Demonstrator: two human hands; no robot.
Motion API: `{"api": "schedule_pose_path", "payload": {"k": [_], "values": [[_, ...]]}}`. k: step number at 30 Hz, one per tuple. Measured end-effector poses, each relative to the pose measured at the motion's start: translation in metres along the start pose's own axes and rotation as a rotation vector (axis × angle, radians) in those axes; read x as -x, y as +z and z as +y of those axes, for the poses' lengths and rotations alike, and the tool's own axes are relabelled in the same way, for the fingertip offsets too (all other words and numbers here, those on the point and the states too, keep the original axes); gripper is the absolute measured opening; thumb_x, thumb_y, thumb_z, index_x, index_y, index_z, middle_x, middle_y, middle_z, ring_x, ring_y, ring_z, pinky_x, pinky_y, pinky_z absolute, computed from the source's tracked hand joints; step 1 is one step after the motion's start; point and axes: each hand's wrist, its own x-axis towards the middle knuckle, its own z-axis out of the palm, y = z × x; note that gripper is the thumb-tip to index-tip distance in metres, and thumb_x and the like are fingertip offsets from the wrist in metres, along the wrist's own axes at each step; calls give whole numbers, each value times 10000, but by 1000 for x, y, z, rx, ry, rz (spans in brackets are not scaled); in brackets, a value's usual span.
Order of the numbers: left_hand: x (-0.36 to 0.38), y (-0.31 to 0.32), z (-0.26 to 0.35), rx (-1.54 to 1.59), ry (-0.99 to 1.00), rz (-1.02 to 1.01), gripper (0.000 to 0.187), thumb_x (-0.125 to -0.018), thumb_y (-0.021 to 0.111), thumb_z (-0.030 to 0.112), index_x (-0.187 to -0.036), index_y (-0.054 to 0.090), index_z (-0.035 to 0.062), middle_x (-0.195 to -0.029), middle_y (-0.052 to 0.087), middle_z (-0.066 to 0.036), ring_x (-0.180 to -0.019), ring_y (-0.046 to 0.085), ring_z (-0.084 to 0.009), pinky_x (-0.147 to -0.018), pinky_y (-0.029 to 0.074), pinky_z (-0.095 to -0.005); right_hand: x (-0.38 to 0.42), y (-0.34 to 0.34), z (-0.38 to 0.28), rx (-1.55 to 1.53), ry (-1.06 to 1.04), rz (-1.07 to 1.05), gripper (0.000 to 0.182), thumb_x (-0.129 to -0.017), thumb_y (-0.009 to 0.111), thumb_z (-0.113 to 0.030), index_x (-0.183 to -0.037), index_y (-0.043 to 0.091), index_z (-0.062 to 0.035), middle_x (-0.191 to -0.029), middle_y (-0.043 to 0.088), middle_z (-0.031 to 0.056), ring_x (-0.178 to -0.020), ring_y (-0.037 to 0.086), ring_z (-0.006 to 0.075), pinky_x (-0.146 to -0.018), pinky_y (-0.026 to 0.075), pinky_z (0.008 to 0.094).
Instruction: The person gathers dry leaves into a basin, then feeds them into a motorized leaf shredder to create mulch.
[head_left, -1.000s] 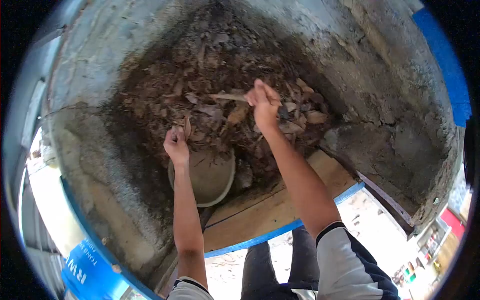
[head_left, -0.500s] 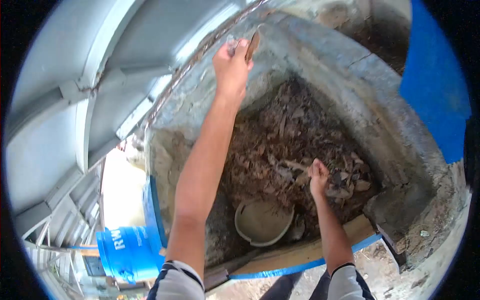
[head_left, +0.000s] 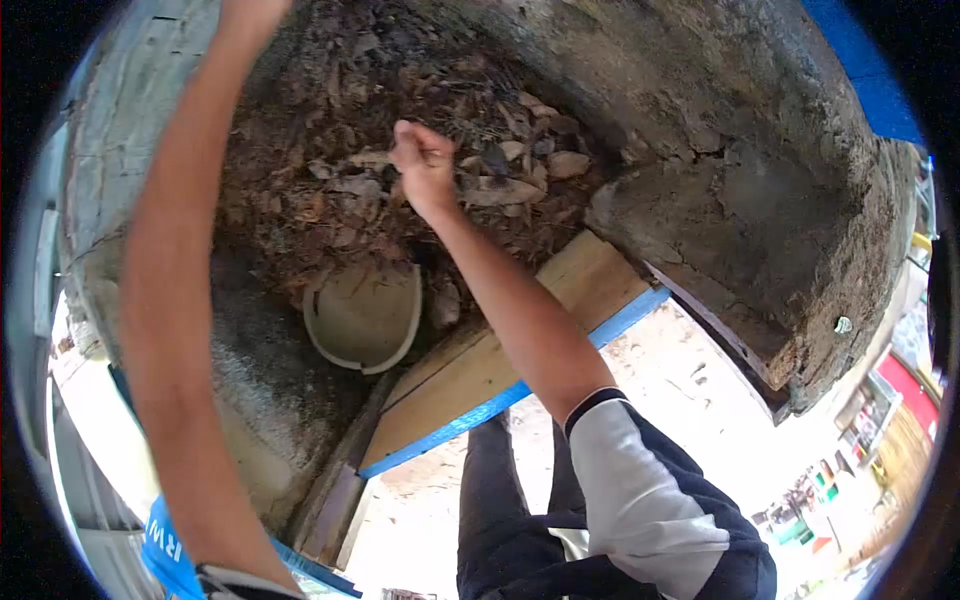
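My Right Hand Over the Dead Leaves

The rough concrete wall takes up most of my view, closing in the corner where the brown leaves lie heaped. My left arm runs up the left side in front of it, and my left hand is cut off at the top edge, so I cannot tell whether it holds anything. My right arm slants up from the striped sleeve over the wooden board, with the board's blue edge toward me and my dark trousers below.

The round bowl sits at the near side of the leaves, left of the board, with bits of leaf along its far rim. Down at the lower left, part of a blue barrel shows past my left arm.

My right hand is above the middle of the heap, beyond the bowl and well apart from it. My fingers are curled in. A pale leaf shows just beside them, but I cannot tell whether I am gripping it. A small round brown leaf lies farther to the right.
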Motion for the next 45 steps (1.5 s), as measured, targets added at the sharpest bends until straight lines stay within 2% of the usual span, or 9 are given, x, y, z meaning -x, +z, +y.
{"api": "schedule_pose_path", "payload": {"k": [2, 4, 9, 13, 16, 21, 29, 41, 45], "values": [[109, -38, -74, -322, 279, -21, 232, -1007, 557, 91, -1223, 638, 65, -944, 677, -84, -736, 627, -183, -675, 508, -351, -1, 1, -15, 110, -13, -122, 482, -1098, 477, -319, -676, 353, -122, -583, 261, -31, -523, 220, 90, -508, 214, 369], [228, -58, -99, -141, -432, -256, 414, -993, 430, -44, -1378, 563, 25, -1394, 584, -135, -1334, 530, -263, -1138, 394, -387, -4, -1, -17, 76, 20, -93, 482, -1093, 491, -317, -676, 394, -95, -587, 322, -34, -542, 277, 81, -551, 312, 340], [351, -39, -106, -317, -665, -574, 591, -906, 603, -16, -1469, 445, 68, -1343, 600, -184, -1270, 569, -347, -1043, 480, -466, -15, -6, -18, 15, 120, -56, 481, -1078, 527, -323, -686, 473, -49, -590, 418, -25, -562, 373, 76, -632, 444, 310], [347, -2, -87, -339, -455, -546, 514, -883, 660, 27, -1379, 528, 53, -1264, 635, -189, -1172, 610, -369, -985, 494, -475, -11, 8, -25, 72, 127, -57, 461, -1064, 560, -306, -685, 484, -55, -593, 424, -28, -565, 385, 76, -599, 416, 297], [336, 22, -120, -212, -489, -423, 218, -919, 713, 204, -975, 667, -2, -893, 649, -216, -870, 622, -442, -747, 494, -481, -18, 31, -57, -126, 94, -1, 432, -1035, 612, -262, -666, 483, -79, -591, 451, -20, -551, 385, 80, -536, 317, 283], [245, 73, -86, -170, -484, -208, 352, -977, 660, 339, -859, 627, 9, -788, 623, -211, -732, 596, -459, -627, 460, -479, -68, 47, -158, 8, -170, -115, 519, -1065, 535, -292, -620, 342, -108, -538, 333, -9, -513, 354, 139, -568, 367, 339], [221, 209, -197, 7, -329, -434, 278, -918, 669, 169, -1140, 625, 8, -1067, 676, -241, -1010, 651, -452, -848, 525, -455, -119, -24, -92, 342, -293, -66, 416, -1051, 582, -260, -728, 557, 1, -636, 468, -51, -618, 392, 45, -551, 316, 272], [337, 152, -220, -179, -435, -476, 298, -803, 639, 130, -1068, 682, 2, -1008, 689, -224, -1036, 612, -429, -949, 488, -515, -113, -24, -9, 59, -98, 28, 531, -1042, 588, -261, -582, 367, -113, -527, 398, -11, -469, 338, 120, -474, 260, 312], [365, 131, -208, -187, -618, -612, 309, -787, 671, 159, -1066, 692, 29, -1027, 667, -217, -1114, 574, -406, -971, 479, -509, -67, -12, -14, 130, 80, 155, 502, -1048, 558, -242, -612, 332, -137, -507, 306, 8, -477, 304, 172, -603, 384, 376]]}}
